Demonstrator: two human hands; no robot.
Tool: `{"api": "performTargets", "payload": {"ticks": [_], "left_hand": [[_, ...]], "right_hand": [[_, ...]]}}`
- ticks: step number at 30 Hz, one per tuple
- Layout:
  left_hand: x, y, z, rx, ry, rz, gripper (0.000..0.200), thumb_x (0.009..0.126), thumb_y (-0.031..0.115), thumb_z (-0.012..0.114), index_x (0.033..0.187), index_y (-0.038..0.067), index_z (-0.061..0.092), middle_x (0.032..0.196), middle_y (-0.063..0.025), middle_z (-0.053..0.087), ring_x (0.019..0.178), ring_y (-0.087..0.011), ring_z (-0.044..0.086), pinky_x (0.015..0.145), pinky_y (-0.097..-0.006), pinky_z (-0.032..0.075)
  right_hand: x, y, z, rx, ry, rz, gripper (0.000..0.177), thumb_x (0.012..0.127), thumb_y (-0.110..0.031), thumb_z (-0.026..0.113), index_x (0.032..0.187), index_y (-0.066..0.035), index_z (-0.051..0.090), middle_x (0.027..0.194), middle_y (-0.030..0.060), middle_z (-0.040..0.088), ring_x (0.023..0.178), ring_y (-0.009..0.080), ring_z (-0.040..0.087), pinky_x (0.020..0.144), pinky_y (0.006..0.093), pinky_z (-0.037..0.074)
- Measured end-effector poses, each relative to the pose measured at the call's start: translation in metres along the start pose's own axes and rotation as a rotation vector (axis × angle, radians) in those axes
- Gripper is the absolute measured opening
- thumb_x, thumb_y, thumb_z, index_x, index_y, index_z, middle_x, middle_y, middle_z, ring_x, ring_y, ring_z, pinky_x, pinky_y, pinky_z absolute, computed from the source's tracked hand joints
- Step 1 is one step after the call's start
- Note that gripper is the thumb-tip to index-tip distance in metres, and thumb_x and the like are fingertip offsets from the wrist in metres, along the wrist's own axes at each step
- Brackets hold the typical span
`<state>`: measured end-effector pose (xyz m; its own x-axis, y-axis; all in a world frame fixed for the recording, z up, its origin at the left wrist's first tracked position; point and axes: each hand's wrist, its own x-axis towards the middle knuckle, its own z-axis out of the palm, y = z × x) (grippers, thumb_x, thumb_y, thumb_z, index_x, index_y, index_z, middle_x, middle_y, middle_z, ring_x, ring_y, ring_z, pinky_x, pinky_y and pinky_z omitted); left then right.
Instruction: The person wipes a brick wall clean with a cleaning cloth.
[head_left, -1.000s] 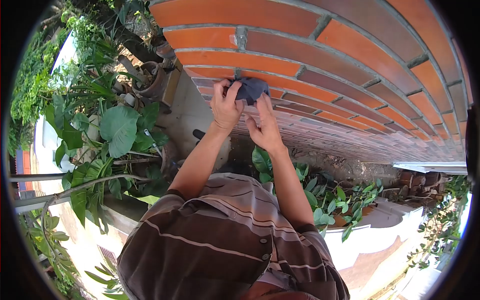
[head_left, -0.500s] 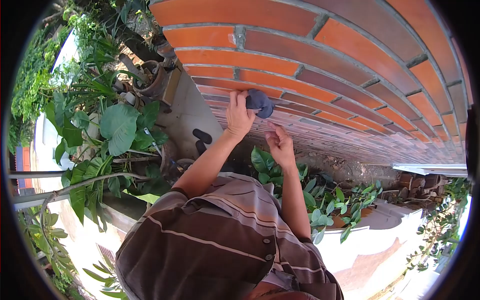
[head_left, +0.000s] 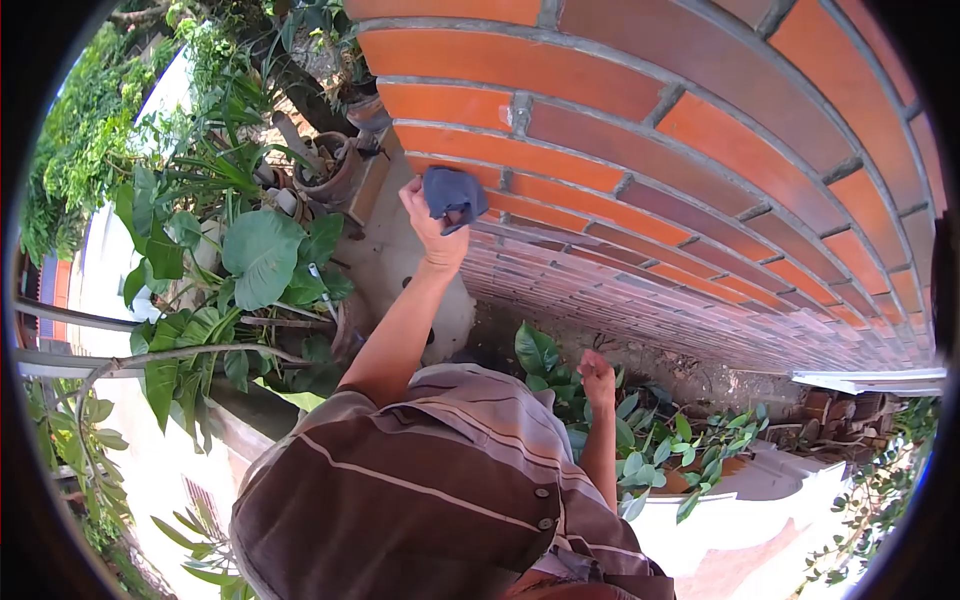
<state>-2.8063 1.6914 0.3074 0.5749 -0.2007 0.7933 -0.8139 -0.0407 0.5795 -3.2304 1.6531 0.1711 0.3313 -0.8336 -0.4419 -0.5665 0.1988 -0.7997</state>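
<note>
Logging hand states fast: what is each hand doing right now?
Left hand: closed on the dark blue cloth, at the brick wall.
Right hand: low over the plants, curled shut, nothing visible in it.

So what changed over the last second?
The right hand came away from the cloth and dropped from the brick wall toward the leafy plants. The left hand slid the cloth leftward along the wall. Unchanged: left hand grips the cloth.

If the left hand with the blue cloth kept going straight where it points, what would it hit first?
Probably the brick wall: the left hand holds the cloth near it, though depth is unclear.
</note>
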Motion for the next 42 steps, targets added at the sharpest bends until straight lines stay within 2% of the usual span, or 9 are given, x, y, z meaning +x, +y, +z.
{"api": "performTargets", "payload": {"ticks": [1, 10, 12, 16, 18, 26, 30, 35, 42], "left_hand": [[0.002, 0.008, -0.003, 0.01, 0.023, -0.038, 0.034, 0.077, -0.001, 0.057, 0.11, 0.002, 0.051, 0.106, -0.016, 0.043, 0.099, -0.0335, 0.046, 0.089, -0.0451, 0.041], [0.191, 0.085, 0.005, 0.039, 0.472, 0.339, 0.045, 0.066, -0.007, 0.051, 0.109, 0.001, 0.06, 0.105, -0.0177, 0.045, 0.098, -0.0324, 0.046, 0.091, -0.0436, 0.038], [0.167, 0.079, 0.019, -0.014, 0.449, 0.384, 0.042, 0.067, 0.0, 0.067, 0.107, 0.012, 0.065, 0.1, -0.0104, 0.047, 0.093, -0.0286, 0.047, 0.079, -0.0398, 0.036], [0.026, 0.05, 0.032, 0.076, -0.054, 0.473, 0.045, 0.061, 0.002, 0.064, 0.102, 0.019, 0.067, 0.101, -0.0053, 0.048, 0.093, -0.026, 0.048, 0.086, -0.042, 0.027], [0.022, 0.047, 0.027, 0.144, -0.019, 0.436, 0.048, 0.059, 0.001, 0.061, 0.103, 0.019, 0.067, 0.1, -0.0056, 0.048, 0.093, -0.0256, 0.048, 0.086, -0.0422, 0.026], [0.272, 0.118, -0.008, 0.044, 0.621, 0.464, 0.052, 0.06, -0.009, 0.049, 0.106, 0.007, 0.067, 0.097, -0.0119, 0.049, 0.091, -0.0303, 0.044, 0.083, -0.0424, 0.035], [0.249, 0.145, 0.002, -0.009, 0.321, 0.573, 0.053, 0.057, -0.006, 0.053, 0.106, 0.007, 0.069, 0.1, -0.0119, 0.05, 0.093, -0.0314, 0.047, 0.08, -0.0421, 0.039], [0.13, 0.093, 0.022, 0.063, 0.086, 0.756, 0.049, 0.059, 0.001, 0.059, 0.105, 0.016, 0.069, 0.098, -0.0055, 0.052, 0.088, -0.0266, 0.051, 0.081, -0.0399, 0.029], [0.314, 0.123, -0.039, 0.172, 0.513, 0.554, 0.05, 0.062, -0.005, 0.053, 0.108, 0.011, 0.066, 0.095, -0.0064, 0.056, 0.09, -0.0238, 0.053, 0.081, -0.0377, 0.028]], "right_hand": [[0.004, 0.005, 0.006, -0.05, -0.037, -0.084, 0.036, 0.091, -0.013, 0.058, 0.124, 0.001, 0.058, 0.104, 0.0034, 0.066, 0.085, 0.0139, 0.065, 0.063, 0.0253, 0.047], [0.007, -0.062, 0.028, 0.045, -0.1, -0.153, 0.036, 0.092, -0.011, 0.061, 0.125, 0.004, 0.058, 0.111, 0.0131, 0.067, 0.104, 0.0162, 0.063, 0.09, 0.0278, 0.048], [0.004, -0.066, 0.027, 0.069, -0.042, -0.207, 0.035, 0.091, -0.016, 0.062, 0.122, 0.0, 0.062, 0.107, 0.0155, 0.07, 0.097, 0.0198, 0.068, 0.086, 0.0302, 0.052], [0.002, -0.059, 0.026, 0.02, -0.004, -0.27, 0.035, 0.091, -0.017, 0.063, 0.121, 0.001, 0.062, 0.106, 0.0142, 0.071, 0.096, 0.0189, 0.068, 0.086, 0.0298, 0.052], [-0.005, -0.057, 0.023, -0.003, 0.016, -0.249, 0.035, 0.091, -0.017, 0.063, 0.121, 0.0, 0.063, 0.105, 0.0139, 0.071, 0.096, 0.019, 0.068, 0.086, 0.0297, 0.052], [-0.03, -0.037, -0.002, 0.086, 0.074, -0.171, 0.033, 0.092, -0.013, 0.06, 0.122, 0.002, 0.061, 0.106, 0.0094, 0.068, 0.092, 0.014, 0.065, 0.076, 0.0269, 0.05], [-0.019, -0.036, -0.004, 0.087, 0.087, -0.196, 0.034, 0.092, -0.012, 0.059, 0.123, 0.001, 0.059, 0.106, 0.0072, 0.067, 0.084, 0.0103, 0.063, 0.064, 0.0246, 0.047], [-0.032, -0.071, 0.002, 0.019, 0.144, -0.226, 0.034, 0.089, -0.014, 0.063, 0.119, 0.001, 0.063, 0.102, 0.009, 0.07, 0.094, 0.0151, 0.065, 0.085, 0.0284, 0.05], [-0.022, -0.02, -0.014, 0.01, 0.142, -0.222, 0.033, 0.088, -0.012, 0.062, 0.117, 0.003, 0.064, 0.095, 0.0053, 0.069, 0.084, 0.0118, 0.064, 0.077, 0.0259, 0.051]]}}
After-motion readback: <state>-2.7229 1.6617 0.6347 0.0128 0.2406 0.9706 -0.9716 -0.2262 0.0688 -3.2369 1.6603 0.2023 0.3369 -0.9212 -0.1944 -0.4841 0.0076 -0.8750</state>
